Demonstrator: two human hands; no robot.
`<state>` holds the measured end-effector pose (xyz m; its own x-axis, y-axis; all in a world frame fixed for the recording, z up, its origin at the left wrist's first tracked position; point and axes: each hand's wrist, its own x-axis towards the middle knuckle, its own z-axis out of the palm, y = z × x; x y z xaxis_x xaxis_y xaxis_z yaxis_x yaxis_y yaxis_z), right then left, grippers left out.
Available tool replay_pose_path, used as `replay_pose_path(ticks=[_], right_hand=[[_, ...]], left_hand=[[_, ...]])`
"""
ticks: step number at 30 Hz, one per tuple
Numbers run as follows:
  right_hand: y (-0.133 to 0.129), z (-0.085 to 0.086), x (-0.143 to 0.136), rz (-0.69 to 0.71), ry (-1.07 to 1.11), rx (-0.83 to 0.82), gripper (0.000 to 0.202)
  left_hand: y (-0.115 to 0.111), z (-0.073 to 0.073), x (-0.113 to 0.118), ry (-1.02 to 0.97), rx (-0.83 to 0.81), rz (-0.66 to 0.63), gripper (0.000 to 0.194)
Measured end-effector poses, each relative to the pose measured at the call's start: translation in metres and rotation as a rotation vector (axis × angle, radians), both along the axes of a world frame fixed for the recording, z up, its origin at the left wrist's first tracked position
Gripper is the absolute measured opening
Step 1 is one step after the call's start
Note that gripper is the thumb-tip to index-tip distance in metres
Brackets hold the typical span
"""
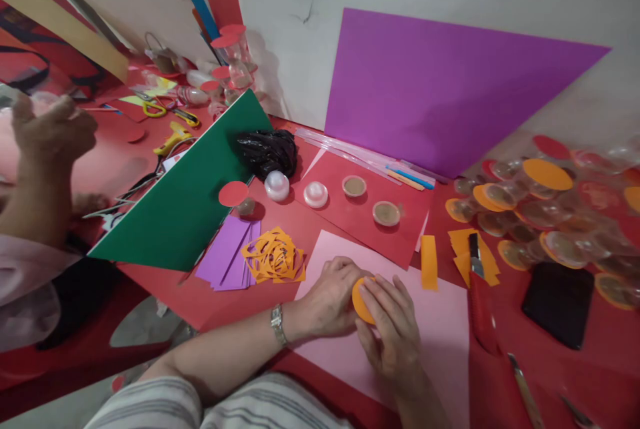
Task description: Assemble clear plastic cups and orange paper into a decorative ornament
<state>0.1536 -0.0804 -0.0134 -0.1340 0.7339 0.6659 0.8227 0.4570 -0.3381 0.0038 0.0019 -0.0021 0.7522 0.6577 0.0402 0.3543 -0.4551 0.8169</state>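
Both hands meet over a pink sheet (440, 342) on the red table. My left hand (333, 299), a watch on its wrist, has its fingers curled round the left side of an orange disc (366, 300). From the right, my right hand (393, 322) presses its fingers on the disc's face and edge. What lies beneath the disc is hidden by the hands. An orange paper strip (429, 262) lies at the sheet's upper right. Orange cut-out scraps (276, 255) and purple paper strips (231, 255) are at its left.
A green board (185, 195) leans at left, with another person's hand (53, 129) beyond it. Small clear containers (386, 213) stand ahead; several orange-topped ones (565, 249) crowd the right. A cutter (476, 255), black phone-like object (559, 302) and wooden-handled tool (525, 392) lie at right.
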Motion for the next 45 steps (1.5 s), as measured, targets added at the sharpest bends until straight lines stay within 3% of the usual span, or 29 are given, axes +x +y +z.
replay_pose_path(ticks=[3, 9, 14, 26, 45], right_hand=[[0.003, 0.0, 0.0, 0.001, -0.012, -0.003, 0.05], [0.005, 0.001, -0.003, -0.006, -0.007, 0.003, 0.052], [0.004, -0.001, -0.003, -0.016, -0.022, -0.001, 0.054], [0.004, -0.004, -0.004, -0.06, -0.055, 0.09, 0.052], [0.011, -0.008, 0.0, -0.037, -0.153, 0.086, 0.052]], left_hand=[[0.001, -0.001, 0.0, 0.006, 0.024, 0.001, 0.04], [0.004, -0.001, 0.0, 0.09, 0.113, 0.028, 0.017], [0.004, -0.002, -0.001, 0.086, 0.144, 0.043, 0.011], [0.004, -0.008, -0.003, 0.055, 0.16, 0.018, 0.024], [0.006, -0.01, 0.001, 0.182, 0.208, 0.045, 0.03]])
